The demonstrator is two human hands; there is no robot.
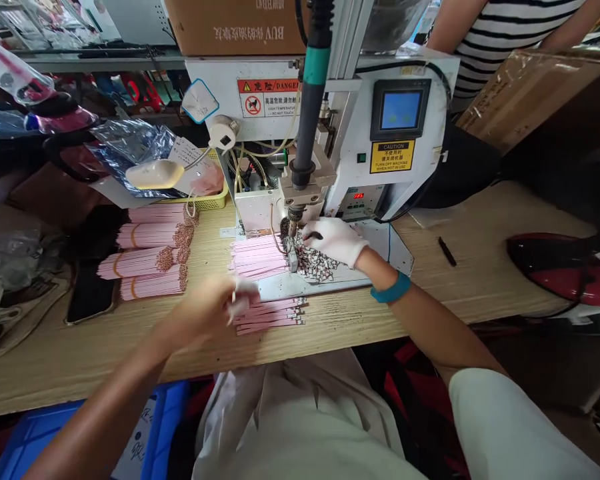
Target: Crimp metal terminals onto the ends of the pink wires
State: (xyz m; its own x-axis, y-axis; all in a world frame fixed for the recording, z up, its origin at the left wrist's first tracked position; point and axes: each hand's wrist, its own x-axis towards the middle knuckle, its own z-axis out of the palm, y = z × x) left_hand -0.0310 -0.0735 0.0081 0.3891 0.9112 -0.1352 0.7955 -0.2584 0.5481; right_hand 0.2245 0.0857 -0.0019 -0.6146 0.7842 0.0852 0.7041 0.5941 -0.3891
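My right hand (336,241), in a white glove, has its fingers curled beside the metal tip (294,223) of a soldering-type machine. What its fingertips hold, if anything, is hidden. Beneath it lies a heap of small black-and-white pieces (320,265). Pink strips (257,257) lie side by side on the machine's plate, left of the tip. My left hand (225,300), with white coverings on some fingers, is smeared by motion near the plate's front edge. More pink strips (270,317) with dark-and-silver ends lie on the table beside it.
Banded bundles of pink strips (153,263) and a black phone (93,290) lie at left. A yellow basket (215,200) stands behind them. The machine (415,60) has a screen and warning labels. At right are a black pen (447,251) and a red-and-black object (565,267). A person in stripes (505,40) is behind.
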